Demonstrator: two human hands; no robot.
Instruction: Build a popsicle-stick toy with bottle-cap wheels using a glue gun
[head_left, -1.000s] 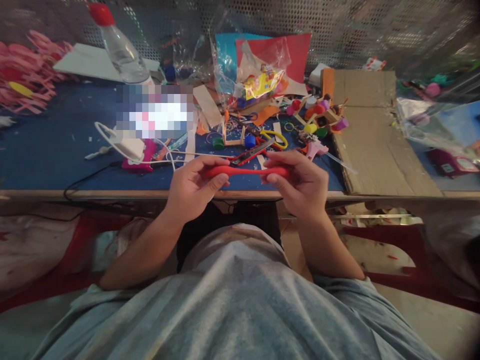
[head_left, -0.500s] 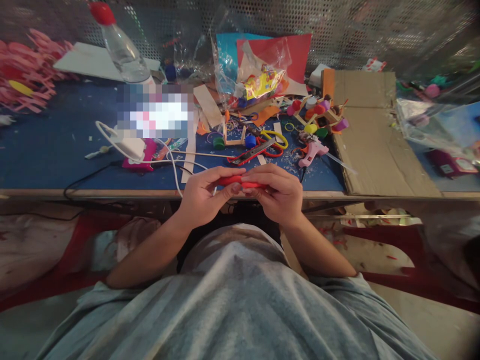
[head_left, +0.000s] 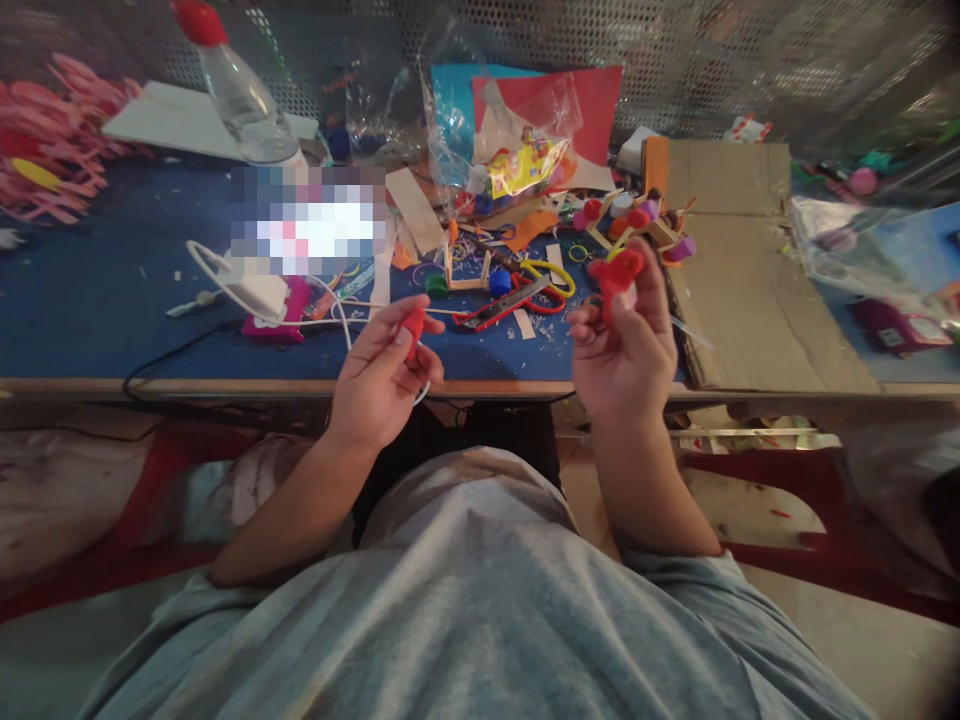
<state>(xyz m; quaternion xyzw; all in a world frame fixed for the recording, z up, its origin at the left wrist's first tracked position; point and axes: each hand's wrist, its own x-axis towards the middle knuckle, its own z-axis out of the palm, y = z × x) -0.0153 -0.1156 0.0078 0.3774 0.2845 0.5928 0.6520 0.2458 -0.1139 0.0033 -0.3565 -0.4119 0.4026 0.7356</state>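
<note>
My left hand (head_left: 375,392) pinches a small piece of red modelling clay (head_left: 412,328) between thumb and fingers, above the table's front edge. Well apart from it, my right hand (head_left: 634,362) is raised over the right part of the table, closed on a larger, uneven lump of red modelling clay (head_left: 619,273). Between the hands, farther back, lie a red utility knife (head_left: 502,305) and scissors with yellow and red handles (head_left: 556,280). The glue gun seen earlier is mostly hidden behind my right hand.
A clear bottle (head_left: 251,115) with a red cap stands at the back left. Near it are a white charger (head_left: 259,290) and cables. Cardboard (head_left: 739,290) covers the right side. A stick-and-cap model (head_left: 637,215), paper scraps, bottle caps and a plastic bag (head_left: 454,150) crowd the middle.
My hands were together on the red clay and have moved apart. The clay is now in two pieces, one in each hand. My right hand has risen and gone to the right.
</note>
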